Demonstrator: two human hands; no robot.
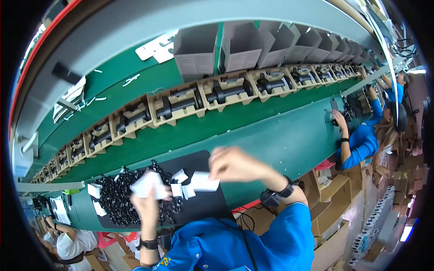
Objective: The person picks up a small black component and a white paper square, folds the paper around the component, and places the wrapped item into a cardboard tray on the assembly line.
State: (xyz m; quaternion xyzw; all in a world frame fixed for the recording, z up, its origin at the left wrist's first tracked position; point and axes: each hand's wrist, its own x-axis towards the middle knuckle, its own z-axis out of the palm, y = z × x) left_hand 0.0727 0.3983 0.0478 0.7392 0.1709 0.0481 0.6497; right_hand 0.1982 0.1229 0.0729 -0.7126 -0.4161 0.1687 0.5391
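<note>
My left hand (145, 208) is closed on a white paper piece (148, 186), perhaps a small stack; motion blurs it. It hovers over a heap of small black parts (118, 201), too tangled to name, on a black mat (212, 203). To the right, my right hand (233, 165) has its fingers pinched together at the corner of a white card (204, 181). Between the hands, several loose white slips (188, 191) lie on the mat. More white slips (94, 190) rest at the heap's left edge.
Beyond the green bench (271, 140) runs a long row of cardboard trays (178, 106) holding black devices. Tall open grey boxes (196, 54) stand behind them. A co-worker in blue (361, 142) works at the right; another person in white (74, 244) sits at the lower left.
</note>
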